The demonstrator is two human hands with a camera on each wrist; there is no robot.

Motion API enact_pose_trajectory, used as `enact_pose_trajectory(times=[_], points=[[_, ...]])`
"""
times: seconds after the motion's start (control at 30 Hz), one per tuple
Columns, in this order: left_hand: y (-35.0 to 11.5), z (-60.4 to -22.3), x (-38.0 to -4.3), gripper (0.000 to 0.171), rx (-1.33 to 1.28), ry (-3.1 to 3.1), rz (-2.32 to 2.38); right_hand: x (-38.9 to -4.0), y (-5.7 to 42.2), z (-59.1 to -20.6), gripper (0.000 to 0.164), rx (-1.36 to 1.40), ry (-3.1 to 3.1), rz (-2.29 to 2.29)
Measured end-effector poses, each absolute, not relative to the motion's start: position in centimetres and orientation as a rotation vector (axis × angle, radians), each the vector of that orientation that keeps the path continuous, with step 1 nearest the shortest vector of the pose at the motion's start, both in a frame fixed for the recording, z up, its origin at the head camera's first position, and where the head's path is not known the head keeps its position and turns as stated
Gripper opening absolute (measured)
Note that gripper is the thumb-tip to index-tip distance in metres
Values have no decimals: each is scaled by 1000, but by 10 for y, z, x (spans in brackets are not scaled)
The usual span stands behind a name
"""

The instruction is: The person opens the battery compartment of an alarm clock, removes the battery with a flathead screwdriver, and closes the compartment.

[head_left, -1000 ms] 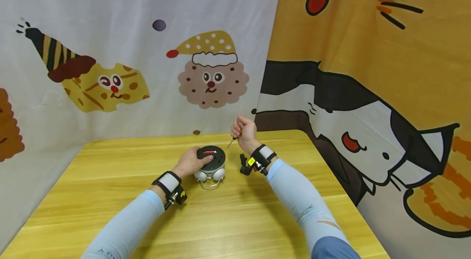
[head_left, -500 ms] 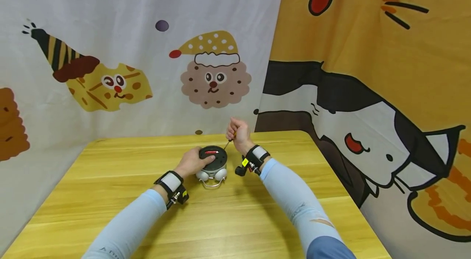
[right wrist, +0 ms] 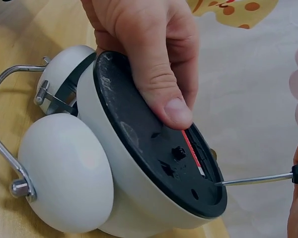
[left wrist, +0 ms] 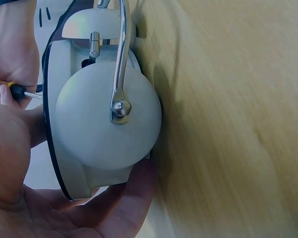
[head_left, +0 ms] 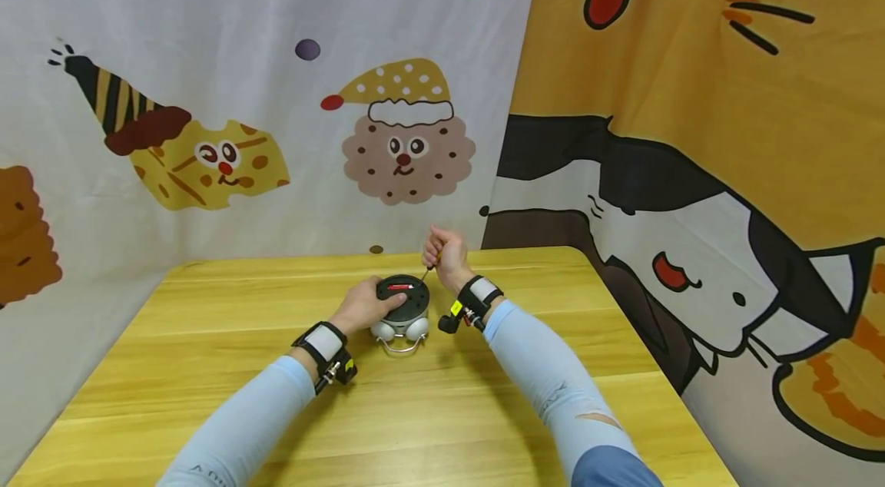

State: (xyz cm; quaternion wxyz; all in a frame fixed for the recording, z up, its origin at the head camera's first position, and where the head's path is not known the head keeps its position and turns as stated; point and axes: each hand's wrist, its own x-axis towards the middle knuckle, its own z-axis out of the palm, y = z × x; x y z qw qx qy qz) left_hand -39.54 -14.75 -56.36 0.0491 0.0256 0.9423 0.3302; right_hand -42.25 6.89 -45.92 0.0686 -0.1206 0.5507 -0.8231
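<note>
Fingers of the left hand are curled round a white alarm clock, thumb on its black back; the right hand grips a screwdriver, whose tip meets that back near the rim, beside a red strip. I see the clock lying back-up on the far half of a yellow wood-grain tabletop, its two bells and wire handle toward the person. Behind the far edge hangs a white cloth printed with a cartoon cheese and a biscuit; to the right, an orange cloth carries a large black-and-white animal. Light blue sleeves and black wrist straps with small cameras extend over the near side. In my left wrist view, a bell fills the middle and the clock's body hides the screwdriver tip; in my right wrist view, the thumb covers part of the back, and the edge of the view cuts off the screwdriver's grip.
</note>
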Motion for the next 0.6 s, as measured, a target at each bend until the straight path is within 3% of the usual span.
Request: enact_pose_trajectory(times=[0.37,0.6], points=[[-149,-567,-398,96,99,2880,1031,-422,57,-462,58,-388,1695,-2482],[-145,-558,-390,83,83,2899,1057,-423,51,-465,56,-381,1728,-2496]])
